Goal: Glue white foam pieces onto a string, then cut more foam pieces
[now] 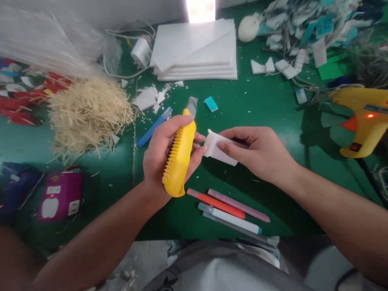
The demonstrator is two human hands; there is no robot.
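My left hand [163,151] is closed round a yellow utility knife [180,155], its grey blade pointing away from me. My right hand [260,151] pinches a small white foam piece [216,147] between thumb and fingers. The fingertips of my left hand touch the left end of that piece. Both hands hover over the green mat [273,105] in the middle of the view.
Several pens [227,208] lie just below my hands. A stack of white foam sheets [197,50] sits at the back, straw [87,113] at left, a yellow glue gun [363,117] at right, a purple power strip [60,196] at lower left, and a blue stick [154,126].
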